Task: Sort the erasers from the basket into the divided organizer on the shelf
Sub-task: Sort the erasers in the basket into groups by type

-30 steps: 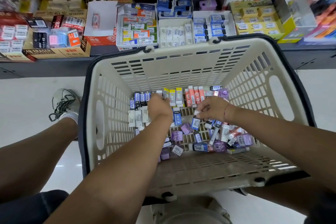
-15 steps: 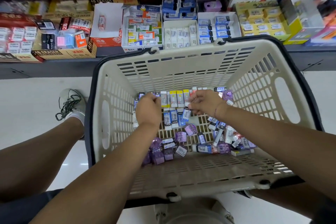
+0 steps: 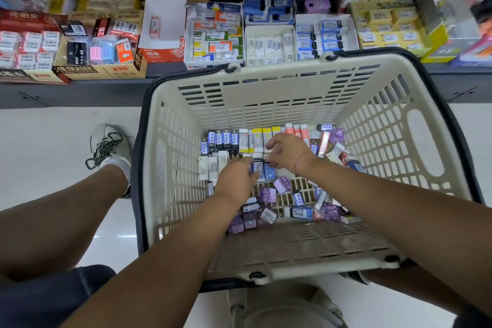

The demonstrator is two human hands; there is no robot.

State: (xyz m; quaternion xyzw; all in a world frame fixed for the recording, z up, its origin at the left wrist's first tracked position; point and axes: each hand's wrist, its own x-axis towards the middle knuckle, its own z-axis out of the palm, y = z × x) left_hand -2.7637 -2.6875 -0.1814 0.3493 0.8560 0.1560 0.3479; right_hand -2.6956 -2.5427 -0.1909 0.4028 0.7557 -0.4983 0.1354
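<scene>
Erasers cover the floor of the cream basket (image 3: 266,104). From 9 o'clock round to 1 o'clock they stand packed in rows: white-sleeved erasers (image 3: 210,168), then blue-sleeved erasers (image 3: 221,138), yellow-sleeved erasers (image 3: 262,137) and red-sleeved erasers (image 3: 296,130). A loose heap with purple erasers (image 3: 267,194) lies from 6 to 4 o'clock.

The left grip (image 3: 235,181) is near the floor's centre, knuckles up. Its fingers are bent down beside a blue-and-white eraser (image 3: 258,168), and its palm hides whether it holds anything, so I cannot tell. Just to the right, the right grip (image 3: 288,152) has curled fingers, with its thumb and fingertips closed on a dark-ended eraser (image 3: 266,159) at the edge of the rows.

The divided organizer (image 3: 269,45) sits on the shelf (image 3: 80,90) at 12 o'clock beyond the basket rim, well apart from both hands.

These pieces look small, light and firm. They should not be fragile, though the glossy paper sleeves may slide off the rubber under a careless pull. A pinch across the two long sides, sleeve and body together, is probably the safest hold. In the tight rows a piece likely needs tipping out by its top end first, and several of one colour could be squeezed together as a block. The loose heap needs single picks, as those erasers lie tilted every which way.
</scene>
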